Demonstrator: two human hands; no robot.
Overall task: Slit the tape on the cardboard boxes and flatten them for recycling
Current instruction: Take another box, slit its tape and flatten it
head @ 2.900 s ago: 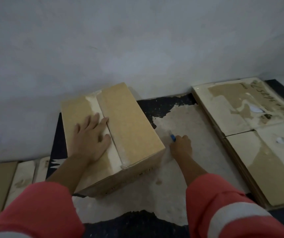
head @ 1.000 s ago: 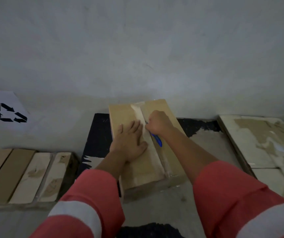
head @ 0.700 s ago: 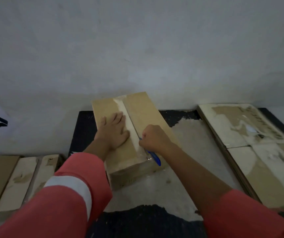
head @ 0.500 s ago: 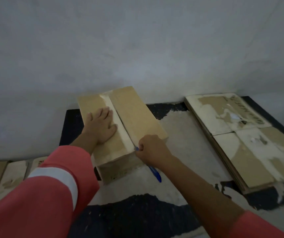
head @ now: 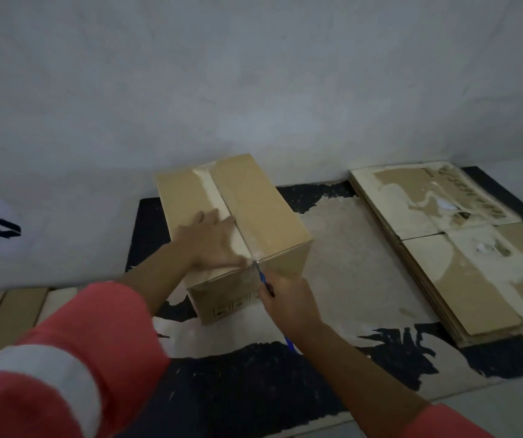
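Box [head: 263,210] long axis toward wall [head: 253,74]; left hand [head: 212,238] flat atop; right hand [head: 288,301] grips cutter [head: 262,276].

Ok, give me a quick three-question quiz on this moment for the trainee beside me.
1. True or false: the left hand lies flat on top of the box.
2. The right hand grips a blue cutter with its tip on the tape seam. Where along it? A) the far end; B) the near end, at the box's top front edge; C) the middle.
3. What lies to the right of the box?
Key: 1 true. 2 B. 3 a stack of flattened cardboard.
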